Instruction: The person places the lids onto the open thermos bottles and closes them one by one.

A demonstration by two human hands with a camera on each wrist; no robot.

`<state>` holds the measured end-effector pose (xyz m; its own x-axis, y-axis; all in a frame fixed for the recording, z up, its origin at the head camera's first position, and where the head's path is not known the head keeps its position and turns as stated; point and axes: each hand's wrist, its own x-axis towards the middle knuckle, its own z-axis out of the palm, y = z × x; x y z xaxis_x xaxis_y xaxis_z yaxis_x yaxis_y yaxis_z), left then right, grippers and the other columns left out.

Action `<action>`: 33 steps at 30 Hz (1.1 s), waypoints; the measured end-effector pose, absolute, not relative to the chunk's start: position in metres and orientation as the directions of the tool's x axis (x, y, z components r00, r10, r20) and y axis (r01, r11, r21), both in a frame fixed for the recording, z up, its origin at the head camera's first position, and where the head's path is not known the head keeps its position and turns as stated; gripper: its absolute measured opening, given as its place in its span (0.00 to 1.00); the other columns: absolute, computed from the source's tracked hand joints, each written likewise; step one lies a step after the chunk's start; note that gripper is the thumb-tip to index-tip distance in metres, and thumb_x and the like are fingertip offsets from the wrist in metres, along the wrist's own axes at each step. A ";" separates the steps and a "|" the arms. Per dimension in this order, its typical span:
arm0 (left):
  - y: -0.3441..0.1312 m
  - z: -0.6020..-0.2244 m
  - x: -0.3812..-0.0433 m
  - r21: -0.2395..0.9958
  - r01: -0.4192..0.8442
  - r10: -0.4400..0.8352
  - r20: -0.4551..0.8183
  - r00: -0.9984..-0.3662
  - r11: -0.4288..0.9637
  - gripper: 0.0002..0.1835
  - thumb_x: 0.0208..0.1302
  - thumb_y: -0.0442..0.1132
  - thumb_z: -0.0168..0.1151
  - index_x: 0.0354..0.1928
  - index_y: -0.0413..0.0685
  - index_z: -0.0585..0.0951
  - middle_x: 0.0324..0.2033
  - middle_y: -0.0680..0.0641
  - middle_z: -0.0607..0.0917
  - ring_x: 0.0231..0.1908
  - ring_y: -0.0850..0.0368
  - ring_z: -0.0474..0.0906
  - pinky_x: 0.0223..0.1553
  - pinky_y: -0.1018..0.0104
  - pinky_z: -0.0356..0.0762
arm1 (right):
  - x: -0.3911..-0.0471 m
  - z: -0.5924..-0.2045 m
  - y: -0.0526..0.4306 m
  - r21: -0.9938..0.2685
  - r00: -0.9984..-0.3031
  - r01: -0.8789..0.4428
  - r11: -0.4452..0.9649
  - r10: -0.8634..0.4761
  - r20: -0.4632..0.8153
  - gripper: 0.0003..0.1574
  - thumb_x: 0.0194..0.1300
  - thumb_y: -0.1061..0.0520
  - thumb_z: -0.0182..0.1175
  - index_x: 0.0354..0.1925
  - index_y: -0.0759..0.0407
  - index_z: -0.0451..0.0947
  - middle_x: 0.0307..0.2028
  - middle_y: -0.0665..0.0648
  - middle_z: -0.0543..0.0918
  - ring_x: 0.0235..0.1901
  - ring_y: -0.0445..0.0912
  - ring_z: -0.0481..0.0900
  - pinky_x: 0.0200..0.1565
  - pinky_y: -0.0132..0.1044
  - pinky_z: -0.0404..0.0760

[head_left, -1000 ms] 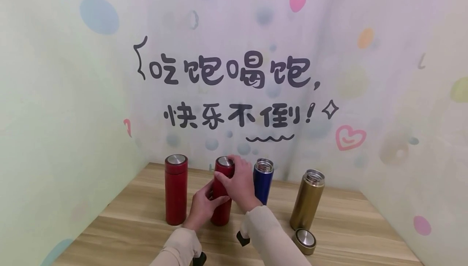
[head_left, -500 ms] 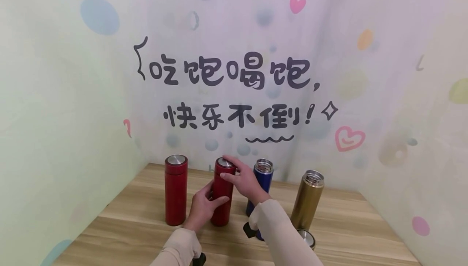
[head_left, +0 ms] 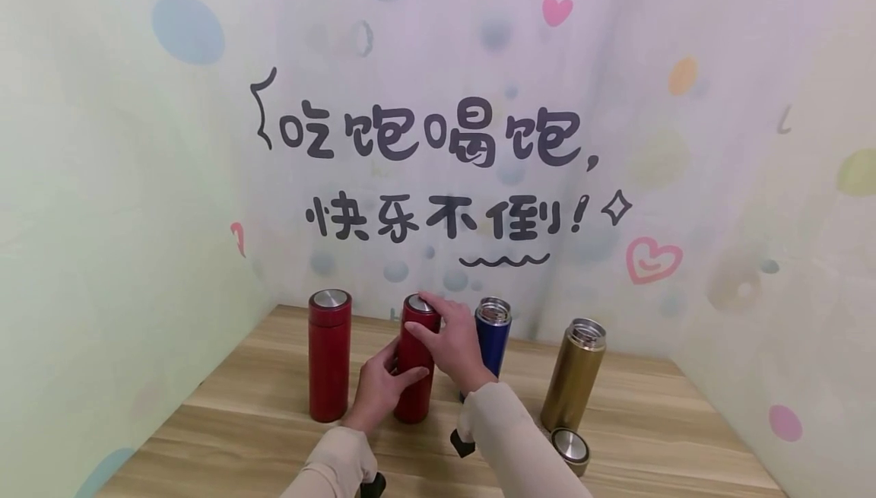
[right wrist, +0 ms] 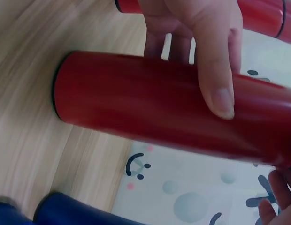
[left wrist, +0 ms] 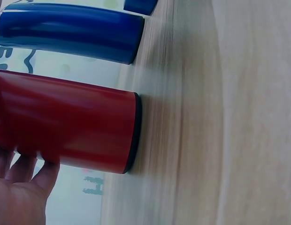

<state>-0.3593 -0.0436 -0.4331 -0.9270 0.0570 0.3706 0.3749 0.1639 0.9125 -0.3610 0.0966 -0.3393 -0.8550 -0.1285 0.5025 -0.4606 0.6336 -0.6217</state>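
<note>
Head view: I see the right hand swung back inward over the cap since half a second ago, so I judge work at the top still under way. The middle red bottle stands upright on the table between another red bottle and a blue bottle. The left hand clasps its body, thumb across the front, while the right grips the cap, fingers reaching over.

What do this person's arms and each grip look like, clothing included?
The left sleeve and right sleeve are long, cream and rumpled. A black piece shows beside the left sleeve's end, another black piece beside the right's; I can't tell what they are. The left grip and right grip are ungloved.
</note>
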 end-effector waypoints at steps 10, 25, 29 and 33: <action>-0.046 -0.435 -0.358 0.918 0.348 0.059 0.343 -0.938 0.190 0.42 0.57 0.55 0.69 0.72 0.55 0.65 0.62 0.44 0.75 0.60 0.44 0.73 0.58 0.46 0.71 | -0.355 -0.338 0.080 -0.506 -0.812 -0.354 0.786 0.010 0.584 0.34 0.56 0.38 0.69 0.59 0.44 0.77 0.48 0.55 0.79 0.48 0.50 0.71 0.42 0.43 0.81; -0.045 -0.436 -0.360 0.920 0.338 0.053 0.334 -0.941 0.198 0.44 0.55 0.59 0.69 0.72 0.56 0.65 0.62 0.44 0.76 0.59 0.42 0.74 0.56 0.45 0.73 | -0.354 -0.334 0.071 -0.487 -0.793 -0.301 0.820 0.068 0.605 0.36 0.53 0.34 0.70 0.53 0.51 0.73 0.43 0.54 0.78 0.45 0.49 0.71 0.47 0.43 0.76; -0.045 -0.436 -0.361 0.912 0.365 0.057 0.361 -0.931 0.189 0.43 0.56 0.55 0.70 0.72 0.53 0.65 0.61 0.44 0.76 0.59 0.43 0.74 0.55 0.47 0.74 | -0.356 -0.331 0.080 -0.666 -0.872 -0.403 0.628 -0.044 0.487 0.35 0.59 0.46 0.70 0.61 0.52 0.70 0.51 0.55 0.78 0.49 0.49 0.75 0.48 0.46 0.81; -0.045 -0.435 -0.362 0.908 0.389 0.064 0.383 -0.921 0.158 0.41 0.58 0.50 0.70 0.71 0.50 0.66 0.59 0.43 0.78 0.58 0.44 0.75 0.54 0.48 0.75 | -0.362 -0.328 0.096 -0.816 -0.909 -0.414 0.404 -0.231 0.347 0.37 0.65 0.55 0.64 0.69 0.50 0.64 0.60 0.58 0.74 0.56 0.54 0.73 0.54 0.53 0.77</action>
<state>-0.3616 -0.0445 -0.4354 -0.9213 0.0641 0.3835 0.3888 0.1583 0.9076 -0.3617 0.0962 -0.3281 -0.9090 -0.2314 0.3466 -0.4139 0.4036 -0.8159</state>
